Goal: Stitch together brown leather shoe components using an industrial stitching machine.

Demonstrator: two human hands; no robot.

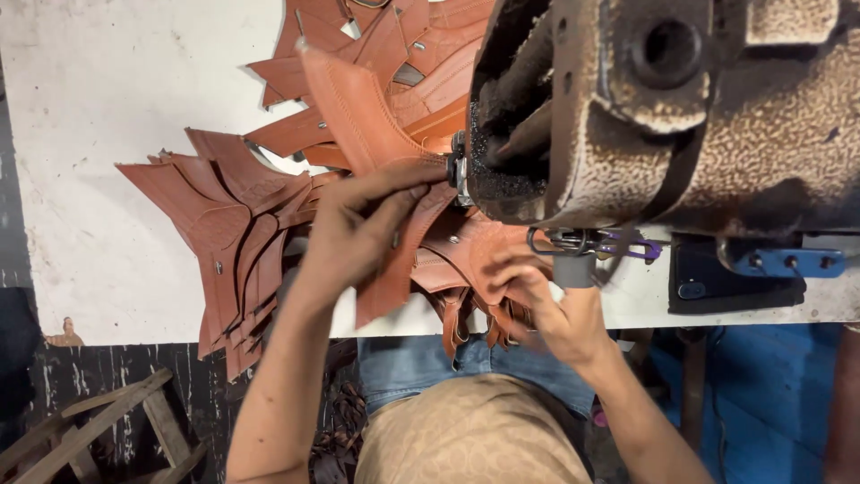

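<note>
The brown leather piece [376,152] lies on the white table [116,108], just in front of the sewing machine head [663,116]. It is long and narrow; its long axis runs from the table's near edge up toward the far side, leaning a little to the left, and its pointed end shows away from the person. The lower end hangs slightly over the near edge.

The left hand [358,233] lies flat on this piece, with fingers stretched toward the needle area [459,170], pressing and not closing around it. The right hand [537,300] is lower, near the table edge, with fingers curled on a second leather piece [475,255] under the machine; how firmly it grips, I cannot tell.

To the left, a fan of similar leather pieces [233,242] overlaps, touching the worked piece. More pieces [394,54] are stacked behind it. Free table surface is only on the far left. On the right the machine closes the way.
</note>
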